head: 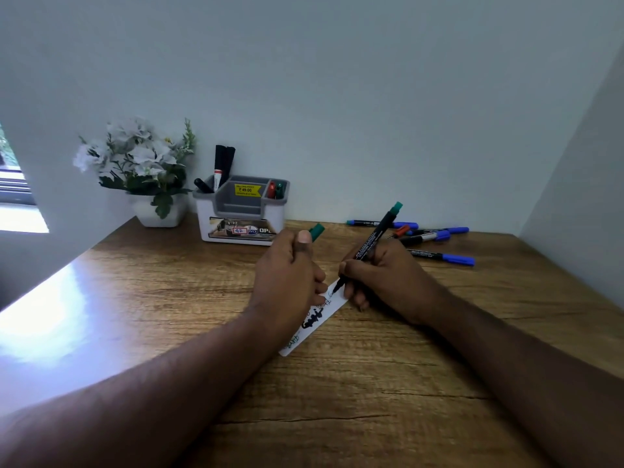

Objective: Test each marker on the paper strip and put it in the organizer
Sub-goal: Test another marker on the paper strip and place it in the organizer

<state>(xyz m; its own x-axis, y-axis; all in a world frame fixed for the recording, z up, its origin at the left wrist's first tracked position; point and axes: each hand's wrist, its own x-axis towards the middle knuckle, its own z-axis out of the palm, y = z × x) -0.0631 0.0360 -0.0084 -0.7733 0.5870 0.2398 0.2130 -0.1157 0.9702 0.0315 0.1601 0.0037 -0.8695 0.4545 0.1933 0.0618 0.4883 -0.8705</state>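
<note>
Two hands are seen over the paper strip (315,320). A green marker (371,246) is gripped by the right hand (381,282), its tip touching the strip; its green cap (316,232) is clenched in the left hand (290,275), whose fingers press the strip onto the table (371,383).

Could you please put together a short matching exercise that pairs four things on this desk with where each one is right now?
Things:
1. green marker
2. green cap
3. paper strip
4. blue markers

Places:
A. flat on the desk, under the left hand's fingers
B. lying loose by the wall on the right
C. in the right hand, tip on the paper
D. held in the left hand

Pairs: 1-C, 2-D, 3-A, 4-B
</note>
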